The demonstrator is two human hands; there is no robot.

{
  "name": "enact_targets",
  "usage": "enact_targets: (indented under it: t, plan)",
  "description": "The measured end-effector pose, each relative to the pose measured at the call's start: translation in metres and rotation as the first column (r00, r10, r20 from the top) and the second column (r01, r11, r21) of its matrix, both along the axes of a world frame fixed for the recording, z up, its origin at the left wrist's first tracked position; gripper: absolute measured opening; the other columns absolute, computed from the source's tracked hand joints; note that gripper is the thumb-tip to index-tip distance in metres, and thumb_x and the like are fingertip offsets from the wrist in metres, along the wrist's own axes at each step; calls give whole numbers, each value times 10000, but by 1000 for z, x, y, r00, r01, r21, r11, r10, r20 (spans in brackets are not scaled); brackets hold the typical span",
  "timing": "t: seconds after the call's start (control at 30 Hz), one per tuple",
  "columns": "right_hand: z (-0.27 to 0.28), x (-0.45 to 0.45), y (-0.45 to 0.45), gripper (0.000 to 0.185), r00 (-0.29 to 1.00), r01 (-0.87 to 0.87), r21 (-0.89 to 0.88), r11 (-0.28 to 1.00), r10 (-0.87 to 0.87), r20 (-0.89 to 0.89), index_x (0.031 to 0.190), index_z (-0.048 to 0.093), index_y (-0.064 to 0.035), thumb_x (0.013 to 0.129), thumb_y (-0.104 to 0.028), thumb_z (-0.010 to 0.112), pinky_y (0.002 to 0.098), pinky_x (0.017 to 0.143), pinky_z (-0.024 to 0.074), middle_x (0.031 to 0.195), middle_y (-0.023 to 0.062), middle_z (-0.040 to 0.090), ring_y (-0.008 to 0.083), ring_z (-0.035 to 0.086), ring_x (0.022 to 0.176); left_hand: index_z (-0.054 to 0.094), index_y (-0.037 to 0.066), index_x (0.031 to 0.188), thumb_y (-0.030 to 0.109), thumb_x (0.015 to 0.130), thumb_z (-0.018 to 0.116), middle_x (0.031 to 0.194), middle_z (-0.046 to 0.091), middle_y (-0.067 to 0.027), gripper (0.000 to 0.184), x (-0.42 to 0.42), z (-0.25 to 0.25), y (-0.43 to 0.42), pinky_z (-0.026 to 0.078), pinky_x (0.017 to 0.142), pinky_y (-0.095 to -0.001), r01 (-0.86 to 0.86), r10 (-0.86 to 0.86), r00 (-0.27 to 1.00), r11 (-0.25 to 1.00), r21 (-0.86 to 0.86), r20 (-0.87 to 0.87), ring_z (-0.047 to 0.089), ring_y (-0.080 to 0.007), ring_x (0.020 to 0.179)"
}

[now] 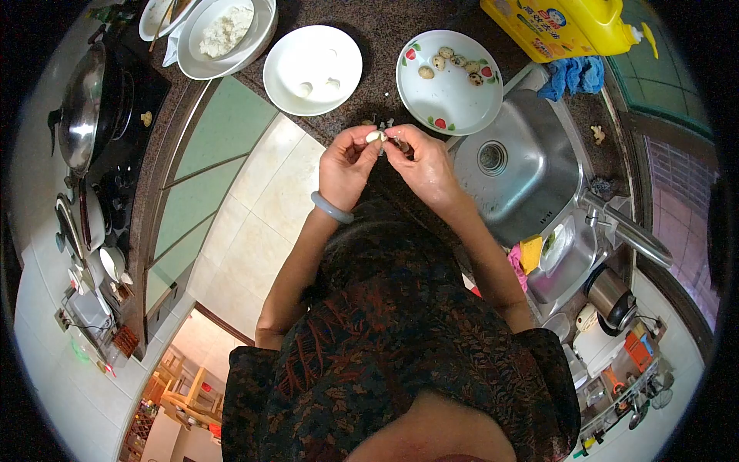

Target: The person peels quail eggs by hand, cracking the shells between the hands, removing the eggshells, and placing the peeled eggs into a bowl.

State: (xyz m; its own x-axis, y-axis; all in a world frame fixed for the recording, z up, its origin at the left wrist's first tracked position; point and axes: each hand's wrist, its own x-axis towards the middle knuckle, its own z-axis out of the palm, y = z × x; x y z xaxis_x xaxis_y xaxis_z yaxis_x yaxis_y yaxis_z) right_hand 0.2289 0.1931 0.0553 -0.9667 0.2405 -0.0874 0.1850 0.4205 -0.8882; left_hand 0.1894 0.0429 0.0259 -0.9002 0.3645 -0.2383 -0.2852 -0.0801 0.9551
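Observation:
Between the fingertips of both hands is a small white quail egg (374, 136), with part of its shell off. My left hand (345, 165), with a grey bangle at the wrist, pinches it. My right hand (426, 168) looks wet, and its thumb and forefinger close on the egg's right side by bits of shell. Beyond them, a white bowl (286, 46) holds several peeled eggs (305, 89). A bowl with red fruit decorations (431, 100) holds several speckled quail eggs (459, 60) in their shells.
A steel sink (531, 177) lies right of my hands, with a yellow detergent jug (566, 31) and blue cloth (573, 77) behind it. A yellow sponge (530, 252) sits nearer me. At left are a bowl of white food (226, 32) and a wok (81, 115).

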Motion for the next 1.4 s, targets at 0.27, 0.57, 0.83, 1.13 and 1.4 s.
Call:
enact_targets:
  t: [0.27, 0.57, 0.83, 1.13, 1.4]
  plan:
    - [-4, 0, -9, 201, 998, 49, 52, 997, -47, -51, 1041, 650, 1, 849, -53, 679, 422, 711, 558, 930, 220, 691, 396, 687, 849, 633, -18, 1190, 4, 927, 670, 1009, 666, -23, 266, 3, 2, 1, 512, 834, -239, -35, 25, 997, 990, -137, -78, 613, -93, 935]
    - [-6, 2, -9, 194, 999, 34, 27, 999, -33, -43, 1075, 688, 7, 900, -77, 672, 364, 719, 564, 957, 200, 713, 315, 712, 830, 641, -19, 1190, -25, 897, 692, 1041, 676, -37, 298, 1, -5, -3, 522, 850, -249, -37, 36, 999, 999, 18, 9, 622, -101, 934]
    - [-5, 0, -15, 180, 996, 47, 82, 996, -40, -82, 1034, 683, 10, 872, -67, 665, 420, 709, 567, 943, 215, 699, 386, 693, 839, 641, -25, 1195, -27, 902, 685, 1021, 678, -32, 296, 4, -11, -3, 528, 814, -240, -62, 46, 992, 989, -136, -115, 625, -93, 902]
    - [-5, -4, -14, 145, 991, 84, 167, 982, -65, -113, 958, 662, 12, 822, -28, 692, 422, 671, 567, 859, 217, 690, 375, 695, 792, 639, -24, 1203, -18, 908, 682, 1012, 679, -37, 298, 4, -10, -1, 529, 792, -232, -57, 28, 989, 978, -199, -144, 625, -89, 882]
    - [-3, -6, -9, 138, 990, 121, 53, 991, -116, -86, 975, 658, 2, 857, -57, 701, 402, 655, 556, 880, 199, 694, 360, 703, 796, 623, -17, 1244, 37, 941, 660, 1024, 685, -54, 310, -1, -2, -1, 542, 781, -239, -10, 9, 997, 1000, 17, 77, 635, -99, 874]
